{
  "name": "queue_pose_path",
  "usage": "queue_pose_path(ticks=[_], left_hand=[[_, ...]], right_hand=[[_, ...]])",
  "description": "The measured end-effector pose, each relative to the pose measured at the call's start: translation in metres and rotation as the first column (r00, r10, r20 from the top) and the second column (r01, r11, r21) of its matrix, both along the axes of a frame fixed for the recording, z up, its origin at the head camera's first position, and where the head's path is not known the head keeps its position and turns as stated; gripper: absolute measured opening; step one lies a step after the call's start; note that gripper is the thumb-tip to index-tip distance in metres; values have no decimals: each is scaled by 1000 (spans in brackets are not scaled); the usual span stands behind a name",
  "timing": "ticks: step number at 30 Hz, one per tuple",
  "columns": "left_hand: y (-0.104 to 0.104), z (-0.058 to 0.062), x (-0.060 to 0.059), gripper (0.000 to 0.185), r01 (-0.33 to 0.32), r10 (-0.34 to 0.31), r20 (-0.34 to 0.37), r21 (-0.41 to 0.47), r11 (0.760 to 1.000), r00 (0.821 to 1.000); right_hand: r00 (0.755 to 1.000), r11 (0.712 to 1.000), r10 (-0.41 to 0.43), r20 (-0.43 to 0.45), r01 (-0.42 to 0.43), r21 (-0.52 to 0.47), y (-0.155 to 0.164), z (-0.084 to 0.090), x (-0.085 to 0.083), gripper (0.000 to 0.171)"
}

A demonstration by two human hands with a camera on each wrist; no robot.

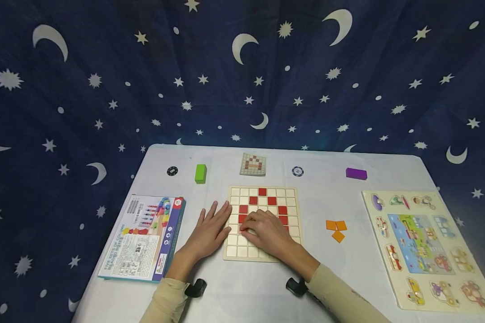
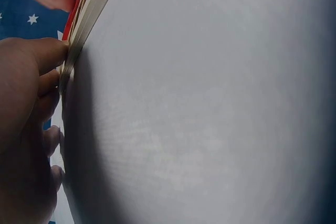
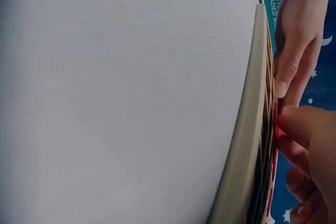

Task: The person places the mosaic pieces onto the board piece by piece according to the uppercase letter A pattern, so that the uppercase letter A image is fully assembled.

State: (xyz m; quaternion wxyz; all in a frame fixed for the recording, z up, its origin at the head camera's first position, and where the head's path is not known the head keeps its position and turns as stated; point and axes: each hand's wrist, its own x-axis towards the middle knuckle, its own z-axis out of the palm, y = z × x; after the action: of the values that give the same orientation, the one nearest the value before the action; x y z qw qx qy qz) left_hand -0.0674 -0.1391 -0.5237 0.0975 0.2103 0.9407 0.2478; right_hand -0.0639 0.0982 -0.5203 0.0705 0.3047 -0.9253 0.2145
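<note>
**Both hands working at the wooden tile board**

The tile board (image 1: pixel 262 223) is lying flat at the middle of the worktop (image 1: pixel 242 291), its grid tray holding cream squares and a pattern of red tiles (image 1: pixel 272 200); it is looking stiff and light, best steadied at its raised rim; the tiles are looking small, thin and smooth, likely to slip, so a fingertip pinch at the edges should be suiting them. The left hand (image 1: pixel 211 229) is resting spread and flat against the board's 9 o'clock edge; the right hand (image 1: pixel 266 232) is lying over the lower cells, fingers bent onto a red tile, though whether it is pinching or only pressing I cannot tell. Three orange tiles (image 1: pixel 336 229) are sitting loose at 3 o'clock of the board; a pattern card (image 1: pixel 253 164) is lying at 12 o'clock.
</note>
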Motion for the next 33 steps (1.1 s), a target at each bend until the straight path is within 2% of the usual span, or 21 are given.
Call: queue_pose_path(ticks=[4,7,13,17,22,27,33], left_hand=[[-1,-2,0,63,-3,3,5,-8,1000,1000],[-1,-4,1,63,-3,3,1,5,1000,1000],[1,-6,2,64,5,-5,-1,-12,1000,1000],[0,-4,2,63,5,-5,-16,0,1000,1000],[-2,-3,1,64,-2,2,-15,-7,1000,1000],[-2,-3,0,64,8,-8,-2,-2,1000,1000],[0,-2,-1,65,6,-6,7,1,1000,1000]], right_hand=[[998,999,33,47,-33,-3,6,2,1,12],[997,999,25,71,-23,-23,18,4,4,15],[994,989,-109,21,110,-96,72,8,13,19],[974,968,-226,-18,223,-112,122,9,19,24],[946,946,-321,-30,319,-60,173,4,28,31],[932,932,-361,-3,361,-2,198,-1,38,33],[931,931,-365,-30,365,3,204,-2,40,29]])
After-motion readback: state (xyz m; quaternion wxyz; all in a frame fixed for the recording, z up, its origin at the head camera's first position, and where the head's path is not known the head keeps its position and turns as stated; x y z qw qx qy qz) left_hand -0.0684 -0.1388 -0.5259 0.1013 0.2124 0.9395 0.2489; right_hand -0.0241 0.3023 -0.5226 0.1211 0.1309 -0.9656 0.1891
